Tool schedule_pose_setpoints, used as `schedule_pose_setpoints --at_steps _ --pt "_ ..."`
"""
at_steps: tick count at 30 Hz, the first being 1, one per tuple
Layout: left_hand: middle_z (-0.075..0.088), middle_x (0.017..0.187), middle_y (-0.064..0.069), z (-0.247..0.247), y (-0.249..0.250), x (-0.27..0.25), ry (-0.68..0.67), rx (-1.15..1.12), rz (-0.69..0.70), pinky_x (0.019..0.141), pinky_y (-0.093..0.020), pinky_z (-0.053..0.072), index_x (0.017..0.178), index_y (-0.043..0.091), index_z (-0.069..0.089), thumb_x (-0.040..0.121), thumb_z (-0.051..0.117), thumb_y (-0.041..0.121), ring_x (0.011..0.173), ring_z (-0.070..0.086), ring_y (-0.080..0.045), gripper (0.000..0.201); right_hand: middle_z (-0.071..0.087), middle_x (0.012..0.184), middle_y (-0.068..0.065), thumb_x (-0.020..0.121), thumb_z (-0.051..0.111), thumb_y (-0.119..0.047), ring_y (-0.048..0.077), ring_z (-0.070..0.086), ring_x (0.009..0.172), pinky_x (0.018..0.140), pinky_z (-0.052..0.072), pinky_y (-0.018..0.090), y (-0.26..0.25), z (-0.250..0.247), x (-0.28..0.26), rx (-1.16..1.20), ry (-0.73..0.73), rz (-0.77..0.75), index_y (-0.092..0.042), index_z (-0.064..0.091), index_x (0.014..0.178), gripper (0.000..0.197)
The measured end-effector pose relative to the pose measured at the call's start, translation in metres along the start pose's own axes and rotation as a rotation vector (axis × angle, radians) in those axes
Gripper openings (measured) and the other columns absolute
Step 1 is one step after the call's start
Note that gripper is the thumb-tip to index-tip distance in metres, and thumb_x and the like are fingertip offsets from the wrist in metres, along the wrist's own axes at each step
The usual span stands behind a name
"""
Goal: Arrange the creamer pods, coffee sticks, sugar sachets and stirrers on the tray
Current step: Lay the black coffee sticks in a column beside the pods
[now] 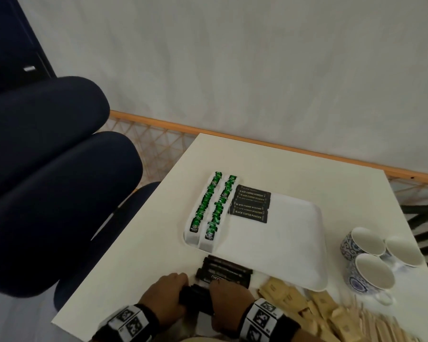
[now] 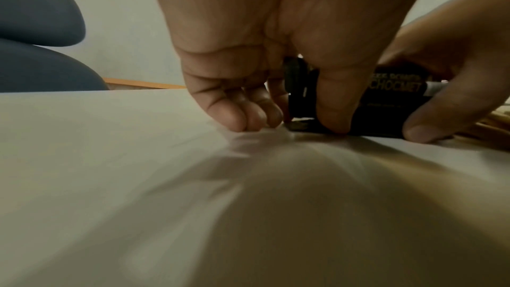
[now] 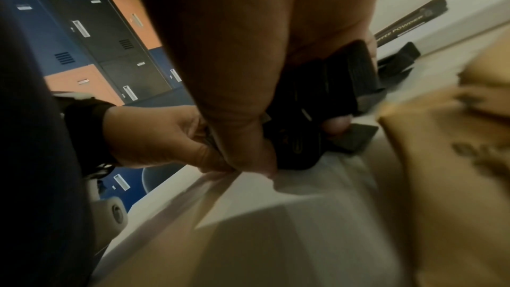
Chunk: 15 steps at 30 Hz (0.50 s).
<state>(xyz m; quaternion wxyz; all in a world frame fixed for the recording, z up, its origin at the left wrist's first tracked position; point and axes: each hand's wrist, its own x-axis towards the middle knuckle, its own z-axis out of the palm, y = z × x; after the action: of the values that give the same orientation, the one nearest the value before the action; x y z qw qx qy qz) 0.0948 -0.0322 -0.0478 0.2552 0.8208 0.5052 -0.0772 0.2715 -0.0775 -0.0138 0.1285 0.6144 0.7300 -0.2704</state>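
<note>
My left hand (image 1: 167,291) and right hand (image 1: 229,298) pinch opposite ends of a coffee stick bundle (image 1: 195,298), long axis nine-to-three, tray (image 1: 294,243) at twelve.

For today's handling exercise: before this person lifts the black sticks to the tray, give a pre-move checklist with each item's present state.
1. Both hands on the bundle of black sticks: left hand and right hand grip it, ok.
2. Bundle squared up: ends uneven, not ok.
3. Free space on tray: ok.
4. Loose sticks lie between bundle and tray: not ok.
5. Stick count held: cannot tell.
</note>
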Motion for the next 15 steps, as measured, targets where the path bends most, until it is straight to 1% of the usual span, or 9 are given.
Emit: schedule_pose_setpoints --at_steps 2,4,5,6,8,10,13,15 --pt "0.031 0.082 0.015 0.002 -0.003 0.0 -0.001 -0.002 0.011 0.071 -0.026 0.029 0.078 0.036 0.03 0.08 0.055 0.031 0.101 0.049 -0.018 0.025 0.044 0.127 0.017 0.081 0.066 -0.02 0.036 0.05 0.115 0.094 0.049 0.044 -0.001 0.001 0.003 0.011 -0.014 0.001 -0.005 0.044 0.126 0.052" --pt "0.032 0.083 0.016 0.003 -0.003 -0.001 0.017 -0.01 0.013 0.072 -0.026 0.03 0.083 0.035 0.033 0.081 0.055 0.03 0.1 0.049 -0.018 0.023 0.042 0.128 0.018 0.082 0.065 -0.018 0.035 0.048 0.118 0.096 0.048 0.044 -0.002 0.001 0.003 0.021 -0.012 -0.003 -0.005 0.043 0.127 0.051" --pt "0.032 0.083 0.016 0.003 -0.003 -0.001 0.028 -0.015 0.014 0.072 -0.026 0.03 0.085 0.035 0.034 0.081 0.055 0.03 0.102 0.05 -0.018 0.022 0.044 0.128 0.018 0.083 0.064 -0.018 0.035 0.048 0.118 0.095 0.047 0.043 -0.002 0.001 0.003 0.019 -0.012 -0.008 -0.004 0.044 0.126 0.05" --pt "0.033 0.082 0.015 0.003 -0.003 -0.001 0.035 -0.021 0.012 0.072 -0.026 0.031 0.082 0.035 0.034 0.081 0.055 0.03 0.102 0.051 -0.019 0.022 0.047 0.127 0.018 0.083 0.065 -0.018 0.034 0.05 0.117 0.094 0.047 0.041 -0.002 0.001 0.003 0.009 -0.014 -0.016 -0.004 0.046 0.125 0.048" --pt "0.032 0.078 0.016 0.003 -0.002 -0.001 0.044 -0.039 0.005 0.071 -0.025 0.031 0.073 0.035 0.03 0.08 0.056 0.029 0.098 0.052 -0.019 0.028 0.054 0.123 0.017 0.082 0.067 -0.019 0.034 0.055 0.112 0.09 0.048 0.039 -0.002 -0.002 0.004 -0.023 -0.026 -0.029 -0.004 0.05 0.121 0.046" --pt "0.033 0.076 0.017 0.003 -0.005 0.0 0.055 -0.04 -0.001 0.07 -0.022 0.029 0.07 0.036 0.028 0.079 0.06 0.029 0.093 0.051 -0.017 0.033 0.058 0.119 0.016 0.079 0.071 -0.021 0.033 0.058 0.109 0.087 0.049 0.038 -0.002 -0.005 0.005 -0.032 -0.05 -0.026 -0.004 0.053 0.118 0.046" --pt "0.036 0.077 0.018 0.002 -0.011 0.002 0.05 -0.045 0.009 0.064 -0.016 0.029 0.07 0.037 0.031 0.076 0.064 0.033 0.085 0.046 -0.01 0.034 0.06 0.118 0.017 0.078 0.073 -0.024 0.034 0.059 0.108 0.086 0.051 0.04 -0.003 -0.006 0.005 -0.039 -0.06 -0.019 -0.002 0.056 0.117 0.048" --pt "0.038 0.077 0.019 0.0 -0.015 0.004 0.019 -0.052 0.027 0.064 -0.011 0.031 0.07 0.038 0.033 0.073 0.067 0.036 0.084 0.044 -0.008 0.034 0.059 0.119 0.019 0.079 0.072 -0.022 0.036 0.058 0.11 0.088 0.05 0.04 -0.004 -0.006 0.006 -0.043 -0.062 -0.018 0.0 0.055 0.118 0.047"
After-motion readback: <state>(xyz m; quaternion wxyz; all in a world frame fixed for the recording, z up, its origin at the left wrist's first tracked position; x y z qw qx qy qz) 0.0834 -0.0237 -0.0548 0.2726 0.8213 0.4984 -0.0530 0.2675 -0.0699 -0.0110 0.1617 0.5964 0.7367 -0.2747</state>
